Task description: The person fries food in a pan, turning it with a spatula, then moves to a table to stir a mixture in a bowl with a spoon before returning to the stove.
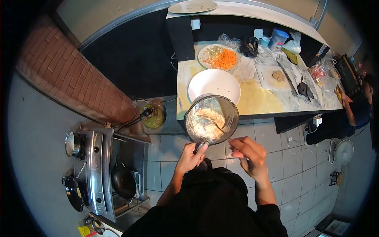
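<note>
Between both hands [221, 156], perhaps: blender jar [212, 117].

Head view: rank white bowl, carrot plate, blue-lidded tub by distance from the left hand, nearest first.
From the left hand, gripping the jug handle:
1. white bowl, counter's near edge, just behind the jug.
2. carrot plate, behind the bowl.
3. blue-lidded tub, far back right of the counter.

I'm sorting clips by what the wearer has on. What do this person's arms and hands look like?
Both forearms are bare, with black sleeves ending near the elbows. The left hand and right hand wear no gloves; no watch or rings can be made out.
</note>
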Available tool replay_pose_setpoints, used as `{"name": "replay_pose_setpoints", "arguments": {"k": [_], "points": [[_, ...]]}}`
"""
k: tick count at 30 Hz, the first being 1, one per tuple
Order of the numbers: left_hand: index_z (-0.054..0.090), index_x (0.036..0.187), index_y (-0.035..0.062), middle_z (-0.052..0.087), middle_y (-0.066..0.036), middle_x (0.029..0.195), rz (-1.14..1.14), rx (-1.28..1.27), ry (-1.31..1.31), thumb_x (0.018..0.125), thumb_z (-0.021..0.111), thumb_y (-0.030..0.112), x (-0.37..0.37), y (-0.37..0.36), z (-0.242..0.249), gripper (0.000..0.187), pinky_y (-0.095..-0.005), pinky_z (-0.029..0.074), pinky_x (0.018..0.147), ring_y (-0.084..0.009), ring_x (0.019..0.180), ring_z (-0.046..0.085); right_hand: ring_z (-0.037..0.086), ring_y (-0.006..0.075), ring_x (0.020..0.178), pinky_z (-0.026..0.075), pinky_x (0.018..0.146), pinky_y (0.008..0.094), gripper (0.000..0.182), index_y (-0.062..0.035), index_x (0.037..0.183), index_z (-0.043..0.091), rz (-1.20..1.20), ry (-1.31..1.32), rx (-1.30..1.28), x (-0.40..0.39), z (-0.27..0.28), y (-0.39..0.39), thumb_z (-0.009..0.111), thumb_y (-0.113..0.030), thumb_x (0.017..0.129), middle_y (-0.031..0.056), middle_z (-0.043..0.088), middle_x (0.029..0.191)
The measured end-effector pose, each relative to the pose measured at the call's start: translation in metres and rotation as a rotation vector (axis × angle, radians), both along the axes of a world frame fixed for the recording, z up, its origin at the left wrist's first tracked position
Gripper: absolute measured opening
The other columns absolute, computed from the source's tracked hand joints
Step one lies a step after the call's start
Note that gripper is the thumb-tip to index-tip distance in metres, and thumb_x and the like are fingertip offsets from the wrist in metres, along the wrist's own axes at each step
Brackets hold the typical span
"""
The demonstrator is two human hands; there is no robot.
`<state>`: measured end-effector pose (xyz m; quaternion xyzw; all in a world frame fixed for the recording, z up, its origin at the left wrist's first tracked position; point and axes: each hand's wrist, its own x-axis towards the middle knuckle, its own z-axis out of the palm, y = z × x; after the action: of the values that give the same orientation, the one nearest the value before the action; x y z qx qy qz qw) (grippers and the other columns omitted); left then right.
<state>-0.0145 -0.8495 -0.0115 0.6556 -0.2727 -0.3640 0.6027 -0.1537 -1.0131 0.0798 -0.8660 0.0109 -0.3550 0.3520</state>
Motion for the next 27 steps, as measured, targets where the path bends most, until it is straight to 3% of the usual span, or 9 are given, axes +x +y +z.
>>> {"name": "replay_pose_setpoints", "arguments": {"k": [8,12,16,18,19,20,22,27], "points": [[0.046,0.065,0.0023,0.047,-0.001,0.051,0.020,0.001,-0.009,0.097,0.052,0.025,-0.003,0.001,0.001,0.040,-0.0237,0.033,0.038,-0.0065,0.040,0.043,0.062,0.0266,0.069,0.048,0.056,0.0336,0.033,0.0015,0.099,0.062,-0.092,-0.015,-0.105,-0.007,0.000,-0.015,0.074,-0.004,0.068,0.0117,0.061,0.082],[0.045,0.063,0.0028,0.046,-0.001,0.051,0.063,-0.028,-0.042,0.096,0.053,0.027,-0.002,0.003,-0.007,0.042,-0.0236,0.033,0.039,-0.0062,0.041,0.043,0.060,0.0244,0.063,0.045,0.051,0.0318,0.017,0.0016,0.088,0.061,-0.144,0.056,-0.261,0.003,-0.001,-0.020,0.071,-0.001,0.074,0.0102,0.062,0.080],[0.044,0.063,0.0030,0.046,-0.001,0.052,0.107,0.002,-0.045,0.096,0.054,0.028,-0.002,0.013,-0.001,0.043,-0.0236,0.033,0.039,-0.0063,0.041,0.043,0.060,0.0212,0.056,0.043,0.047,0.0301,0.004,0.0020,0.081,0.061,-0.017,0.063,-0.185,0.020,-0.024,-0.002,0.063,-0.001,0.082,0.0098,0.060,0.069],[0.044,0.062,0.0031,0.046,-0.001,0.052,0.102,0.044,0.020,0.096,0.053,0.028,-0.002,0.017,-0.006,0.043,-0.0236,0.033,0.039,-0.0062,0.042,0.043,0.057,0.0155,0.045,0.044,0.043,0.0253,0.024,0.0060,0.082,0.063,-0.178,0.049,0.306,0.030,-0.046,0.015,0.049,-0.009,0.095,0.0082,0.058,0.057],[0.045,0.066,0.0029,0.045,0.000,0.053,0.081,0.042,0.007,0.096,0.053,0.029,-0.001,0.021,-0.006,0.041,-0.0238,0.033,0.038,-0.0062,0.042,0.043,0.055,0.0142,0.041,0.043,0.040,0.0255,0.040,0.0075,0.081,0.061,-0.205,0.033,0.481,0.037,-0.046,0.023,0.041,-0.022,0.100,0.0078,0.056,0.053],[0.045,0.066,0.0029,0.045,0.000,0.053,0.106,0.040,0.011,0.096,0.053,0.029,-0.001,0.023,-0.006,0.041,-0.0238,0.033,0.038,-0.0062,0.042,0.043,0.055,0.0142,0.041,0.043,0.040,0.0255,0.040,0.0075,0.081,0.061,-0.181,0.042,0.478,0.042,-0.050,0.025,0.041,-0.022,0.100,0.0078,0.056,0.053],[0.049,0.075,0.0021,0.048,-0.001,0.054,0.096,0.045,0.083,0.097,0.051,0.030,-0.002,0.027,-0.008,0.035,-0.0237,0.034,0.039,-0.0070,0.041,0.044,0.055,0.0153,0.042,0.043,0.039,0.0259,0.047,0.0081,0.079,0.059,-0.242,0.024,0.862,0.050,-0.060,0.030,0.041,-0.029,0.101,0.0092,0.055,0.053],[0.048,0.078,0.0024,0.047,0.000,0.055,0.136,0.036,0.103,0.097,0.051,0.029,-0.002,0.034,-0.016,0.034,-0.0238,0.032,0.037,-0.0063,0.041,0.043,0.055,0.0138,0.045,0.044,0.042,0.0253,0.048,0.0098,0.081,0.059,-0.207,-0.029,0.991,0.065,-0.055,0.030,0.038,-0.029,0.102,0.0101,0.057,0.056]]}}
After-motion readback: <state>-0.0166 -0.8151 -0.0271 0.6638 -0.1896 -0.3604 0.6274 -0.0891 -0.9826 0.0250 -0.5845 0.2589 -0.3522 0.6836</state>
